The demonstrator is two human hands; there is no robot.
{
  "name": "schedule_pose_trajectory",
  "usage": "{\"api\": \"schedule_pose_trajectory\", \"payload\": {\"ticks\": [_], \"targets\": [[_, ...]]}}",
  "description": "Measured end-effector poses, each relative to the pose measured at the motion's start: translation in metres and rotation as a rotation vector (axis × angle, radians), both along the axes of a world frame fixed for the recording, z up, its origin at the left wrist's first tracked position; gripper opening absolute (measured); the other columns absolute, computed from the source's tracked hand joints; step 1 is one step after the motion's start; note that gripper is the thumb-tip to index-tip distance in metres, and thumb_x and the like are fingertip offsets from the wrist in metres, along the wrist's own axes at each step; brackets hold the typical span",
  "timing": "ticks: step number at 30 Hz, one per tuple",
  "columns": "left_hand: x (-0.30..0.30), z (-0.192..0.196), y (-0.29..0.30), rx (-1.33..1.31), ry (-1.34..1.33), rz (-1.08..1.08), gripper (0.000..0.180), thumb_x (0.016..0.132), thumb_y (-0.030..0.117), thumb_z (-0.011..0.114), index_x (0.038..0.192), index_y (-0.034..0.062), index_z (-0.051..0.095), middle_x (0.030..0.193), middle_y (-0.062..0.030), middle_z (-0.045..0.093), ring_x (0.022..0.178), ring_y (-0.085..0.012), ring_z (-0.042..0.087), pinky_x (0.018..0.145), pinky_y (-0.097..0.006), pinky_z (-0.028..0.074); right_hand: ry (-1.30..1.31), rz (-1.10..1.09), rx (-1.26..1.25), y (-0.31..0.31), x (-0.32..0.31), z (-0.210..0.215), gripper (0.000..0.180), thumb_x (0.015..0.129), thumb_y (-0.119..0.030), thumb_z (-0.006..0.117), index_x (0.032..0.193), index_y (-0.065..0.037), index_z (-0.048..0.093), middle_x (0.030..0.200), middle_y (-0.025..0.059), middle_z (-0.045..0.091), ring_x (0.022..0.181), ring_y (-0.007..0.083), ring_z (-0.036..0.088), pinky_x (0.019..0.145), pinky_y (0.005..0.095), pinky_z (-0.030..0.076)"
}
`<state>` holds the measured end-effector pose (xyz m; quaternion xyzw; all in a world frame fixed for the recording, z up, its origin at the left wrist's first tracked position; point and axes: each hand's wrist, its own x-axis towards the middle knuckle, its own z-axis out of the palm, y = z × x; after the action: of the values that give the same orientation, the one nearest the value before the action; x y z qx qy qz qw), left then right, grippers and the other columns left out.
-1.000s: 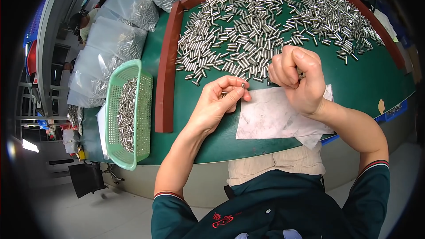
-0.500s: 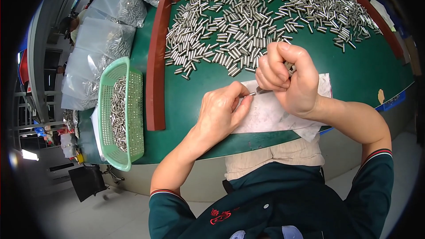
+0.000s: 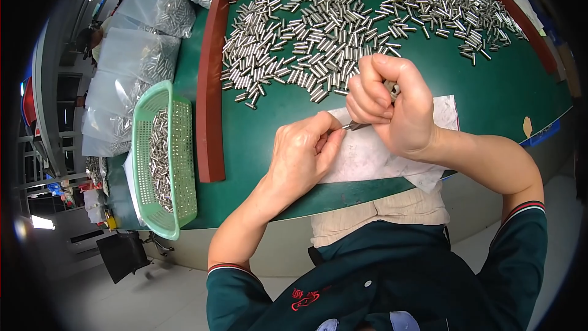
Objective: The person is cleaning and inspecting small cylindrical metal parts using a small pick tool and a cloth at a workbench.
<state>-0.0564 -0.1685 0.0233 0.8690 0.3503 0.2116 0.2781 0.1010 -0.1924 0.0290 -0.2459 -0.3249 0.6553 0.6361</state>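
Note:
My left hand [image 3: 300, 153] is closed, pinching a small shiny metal pin [image 3: 345, 127] between thumb and forefinger. Facing it, my right hand [image 3: 401, 110] makes a fist around a tool whose narrow dark metal tip [image 3: 358, 125] pokes out below the fingers. That tip meets the pin's end, or lies very close to it; which one I cannot tell. Most of the tool is hidden in the fist, so its kind does not show. Beneath both hands a stained whitish cloth [image 3: 367, 162] lies on the green tabletop [image 3: 269, 129]. Many loose metal pins [image 3: 318, 37] spread beyond my hands.
A red-brown raised border [image 3: 211, 104] runs along the left of the loose pins and round behind them. Left of it stands a light green plastic basket [image 3: 184, 165] with more pins inside. Clear plastic bags of metal pieces [image 3: 156, 61] line the far left edge.
The tool tip and the pin's end have come together, where a small gap showed between them before. Both hands keep their grips. The whole view has shifted slightly.

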Motion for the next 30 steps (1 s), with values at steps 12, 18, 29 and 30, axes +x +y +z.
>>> {"api": "schedule_pose_trajectory", "payload": {"ticks": [12,18,29,30], "targets": [[0.001,-0.004,-0.002,-0.024,-0.032,0.015,0.010,0.069,0.001,0.061,0.065,0.0008,0.052,0.050,-0.0113,0.049,0.041,-0.0247,0.048,0.041,-0.033,0.037,-0.047,-0.017,0.050,-0.002,-0.003,-0.006,0.037,0.086,-0.025,0.031,0.052,-0.011,0.029,0.043,-0.0027,0.024,0.040,0.0079,0.017,0.042,0.0241,0.018],[0.003,-0.005,0.000,-0.004,-0.057,-0.007,0.011,0.068,-0.001,0.061,0.064,0.0001,0.051,0.051,-0.0137,0.049,0.044,-0.0292,0.050,0.042,-0.035,0.038,-0.128,-0.085,0.130,-0.005,-0.009,-0.003,0.037,0.086,-0.022,0.032,0.051,-0.010,0.029,0.044,-0.0020,0.025,0.041,0.0076,0.019,0.041,0.0241,0.019],[0.003,0.000,-0.002,-0.001,-0.026,0.033,0.009,0.070,0.001,0.059,0.066,-0.0001,0.052,0.051,-0.0147,0.050,0.045,-0.0302,0.051,0.043,-0.035,0.039,-0.093,-0.073,0.072,0.001,-0.010,-0.002,0.037,0.086,-0.023,0.032,0.051,-0.011,0.028,0.042,-0.0026,0.023,0.039,0.0070,0.017,0.038,0.0239,0.016],[0.000,-0.001,-0.003,-0.002,-0.042,0.026,0.010,0.072,0.003,0.059,0.066,-0.0010,0.052,0.050,-0.0114,0.051,0.043,-0.0226,0.052,0.042,-0.032,0.039,-0.047,-0.044,0.055,0.000,-0.007,-0.001,0.037,0.086,-0.023,0.031,0.051,-0.011,0.028,0.042,-0.0027,0.022,0.039,0.0071,0.017,0.038,0.0239,0.016]]}}
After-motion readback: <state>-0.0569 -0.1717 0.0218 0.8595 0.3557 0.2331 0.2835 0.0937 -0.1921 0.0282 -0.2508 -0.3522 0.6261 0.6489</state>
